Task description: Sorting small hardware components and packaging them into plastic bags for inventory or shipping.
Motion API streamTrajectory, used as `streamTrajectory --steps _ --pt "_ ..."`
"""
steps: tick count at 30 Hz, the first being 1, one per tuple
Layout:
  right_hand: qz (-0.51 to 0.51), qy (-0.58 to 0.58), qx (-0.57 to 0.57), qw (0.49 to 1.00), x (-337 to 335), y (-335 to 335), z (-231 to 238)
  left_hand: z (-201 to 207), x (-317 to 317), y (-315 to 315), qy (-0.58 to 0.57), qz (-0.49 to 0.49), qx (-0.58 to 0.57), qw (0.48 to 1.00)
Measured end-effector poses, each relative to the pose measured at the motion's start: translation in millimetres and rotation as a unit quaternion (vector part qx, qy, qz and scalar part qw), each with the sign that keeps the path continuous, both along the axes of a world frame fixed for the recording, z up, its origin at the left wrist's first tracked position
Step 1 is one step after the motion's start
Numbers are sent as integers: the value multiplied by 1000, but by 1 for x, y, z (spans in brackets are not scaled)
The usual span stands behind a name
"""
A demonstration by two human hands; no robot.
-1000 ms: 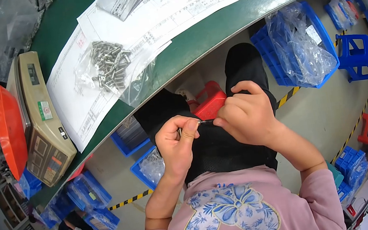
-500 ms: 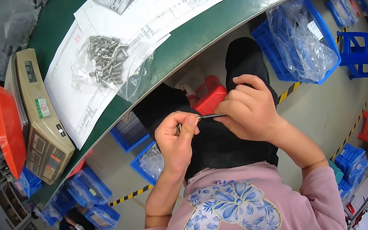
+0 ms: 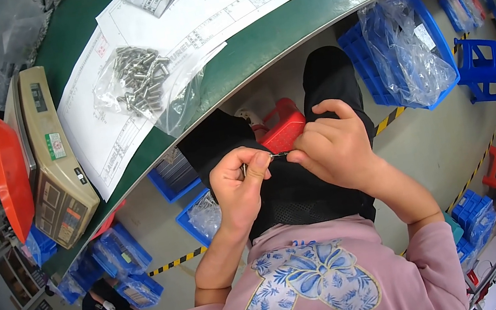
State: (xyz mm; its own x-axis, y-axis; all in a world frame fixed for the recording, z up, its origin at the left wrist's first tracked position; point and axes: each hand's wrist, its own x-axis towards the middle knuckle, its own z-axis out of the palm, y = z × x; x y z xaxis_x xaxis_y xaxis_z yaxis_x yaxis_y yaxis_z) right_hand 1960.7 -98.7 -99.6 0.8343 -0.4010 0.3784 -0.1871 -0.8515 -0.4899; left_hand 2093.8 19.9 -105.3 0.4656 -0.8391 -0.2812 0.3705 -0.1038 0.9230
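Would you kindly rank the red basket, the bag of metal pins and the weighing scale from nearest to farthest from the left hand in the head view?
1. Red basket, just above the left hand.
2. Bag of metal pins, on the bench, upper left.
3. Weighing scale, far left.

Shiny steel pins (image 3: pixel 139 81) lie in a glossy clear plastic bag (image 3: pixel 173 102) on matt white paper sheets (image 3: pixel 207 13) over the smooth green table mat (image 3: pixel 281 31).

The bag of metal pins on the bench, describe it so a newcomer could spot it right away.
Start at the green bench and find the white drawing sheets spread over it. The clear plastic bag of metal pins lies on those sheets, right of the beige weighing scale. It alone holds a loose heap of short silvery cylinders.
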Motion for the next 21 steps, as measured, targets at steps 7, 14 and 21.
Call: streamTrajectory --steps 7,14,21 --pt "7 -4 109 994 1 6 6 -1 -4 0 -100 3 -31 995" --pt "10 37 249 968 2 1 8 -1 -3 -1 -122 -13 -19 992" --pt "28 -62 -17 998 4 -2 4 -2 3 1 20 -95 15 995"
